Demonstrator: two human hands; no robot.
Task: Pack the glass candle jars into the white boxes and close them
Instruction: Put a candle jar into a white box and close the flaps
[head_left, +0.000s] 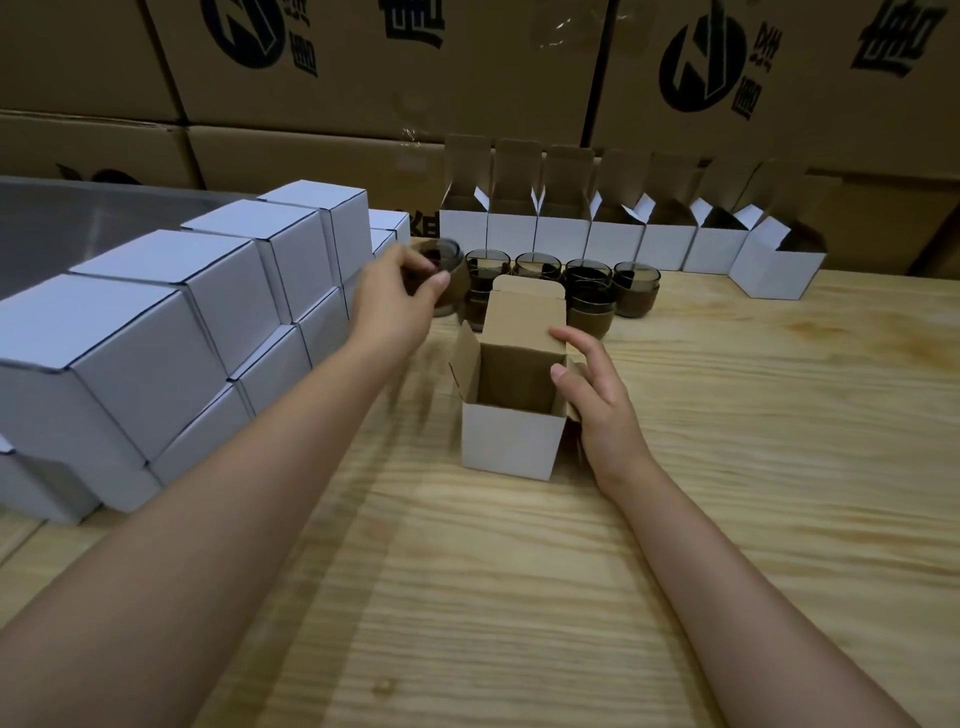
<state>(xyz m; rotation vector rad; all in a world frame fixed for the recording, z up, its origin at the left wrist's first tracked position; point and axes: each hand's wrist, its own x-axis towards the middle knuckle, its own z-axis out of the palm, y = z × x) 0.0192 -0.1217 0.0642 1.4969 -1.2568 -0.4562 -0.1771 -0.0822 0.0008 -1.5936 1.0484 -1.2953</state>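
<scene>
Candle jars (636, 283) beside eight open boxes (511, 447)

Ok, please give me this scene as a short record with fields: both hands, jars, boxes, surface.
left grip: holds the leftmost candle jar
right grip: touches the right side of the near box, which is open
other jars: grouped behind that box
back boxes: open, in a row
closed boxes: stacked on the left
surface: wooden table

Eight open boxes (511, 447) (jars (636, 280) overlapping), two hands (395, 296)
</scene>
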